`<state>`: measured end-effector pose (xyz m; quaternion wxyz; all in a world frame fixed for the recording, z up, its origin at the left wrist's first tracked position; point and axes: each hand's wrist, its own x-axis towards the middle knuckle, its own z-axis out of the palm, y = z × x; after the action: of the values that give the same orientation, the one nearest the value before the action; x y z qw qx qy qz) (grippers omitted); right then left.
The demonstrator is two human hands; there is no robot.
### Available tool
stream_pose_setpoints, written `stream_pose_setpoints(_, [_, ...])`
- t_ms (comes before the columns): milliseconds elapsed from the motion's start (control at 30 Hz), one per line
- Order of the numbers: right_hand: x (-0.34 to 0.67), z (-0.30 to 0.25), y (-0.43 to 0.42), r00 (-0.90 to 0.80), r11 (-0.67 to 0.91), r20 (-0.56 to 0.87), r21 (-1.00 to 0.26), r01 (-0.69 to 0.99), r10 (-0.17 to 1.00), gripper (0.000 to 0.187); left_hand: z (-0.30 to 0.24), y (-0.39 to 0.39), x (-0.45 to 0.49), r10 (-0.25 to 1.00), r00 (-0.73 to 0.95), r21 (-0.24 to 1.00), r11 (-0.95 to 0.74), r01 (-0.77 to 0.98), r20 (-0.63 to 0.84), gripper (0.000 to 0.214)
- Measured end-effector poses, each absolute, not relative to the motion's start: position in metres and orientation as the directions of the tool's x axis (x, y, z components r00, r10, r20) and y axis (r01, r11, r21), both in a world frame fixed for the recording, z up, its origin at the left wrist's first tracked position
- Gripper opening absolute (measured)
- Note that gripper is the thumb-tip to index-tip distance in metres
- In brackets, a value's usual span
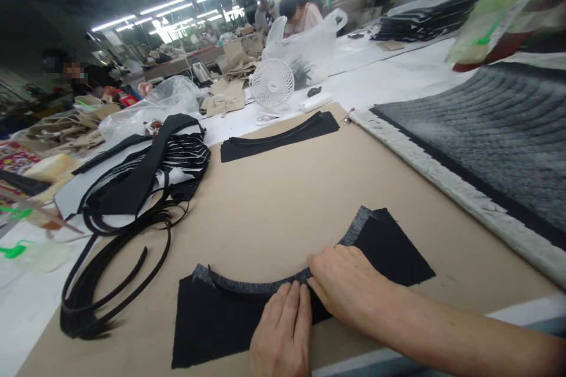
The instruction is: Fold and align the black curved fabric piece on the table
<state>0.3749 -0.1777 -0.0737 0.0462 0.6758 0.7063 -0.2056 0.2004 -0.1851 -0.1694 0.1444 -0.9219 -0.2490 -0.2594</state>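
A curved black fabric piece (389,250) with a grey edge strip lies on the brown cardboard sheet (287,200) near the table's front. My left hand (283,330) rests flat on the fabric, fingers stretched together toward the grey curved edge. My right hand (347,285) lies over the fabric just to the right, fingers pressing down on the grey strip (260,287) along the curve. Both hands touch each other at the fingertips. Neither hand lifts the fabric.
Black strips (110,283) and striped cloth (177,156) pile at the left. A second black curved piece (278,141) lies further back. A grey quilted panel (495,129) lies at the right. A small white fan (272,85) and plastic bags stand behind. Other people work in the background.
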Motion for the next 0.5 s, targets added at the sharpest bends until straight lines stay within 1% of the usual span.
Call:
stream_pose_setpoints(100, [0.382,-0.072,-0.18,-0.06,-0.011,-0.336,-0.206,0.978,0.94,0.016,-0.171,-0.191,0.205,0.457,0.69,-0.094,-0.793,0.602,0.561,0.042])
stream_pose_setpoints(167, [0.393,-0.07,-0.182,-0.058,-0.019,-0.338,-0.22,0.975,0.939,0.017,-0.17,-0.193,0.207,0.463,0.712,-0.119,-0.79,0.602,0.528,0.042])
stream_pose_setpoints(200, [0.401,-0.07,-0.182,-0.062,-0.022,-0.337,-0.239,0.971,0.939,0.017,-0.169,-0.194,0.207,0.464,0.72,-0.134,-0.786,0.603,0.516,0.042])
stream_pose_setpoints(367, [0.445,-0.07,-0.183,-0.091,-0.049,-0.343,-0.378,0.924,0.935,0.016,-0.168,-0.193,0.208,0.456,0.701,-0.166,-0.762,0.626,0.548,0.041])
stream_pose_setpoints(500, [0.466,-0.074,-0.18,-0.062,-0.085,-0.322,-0.424,0.902,0.945,0.013,-0.171,-0.191,0.21,0.438,0.694,-0.171,-0.763,0.623,0.571,0.042])
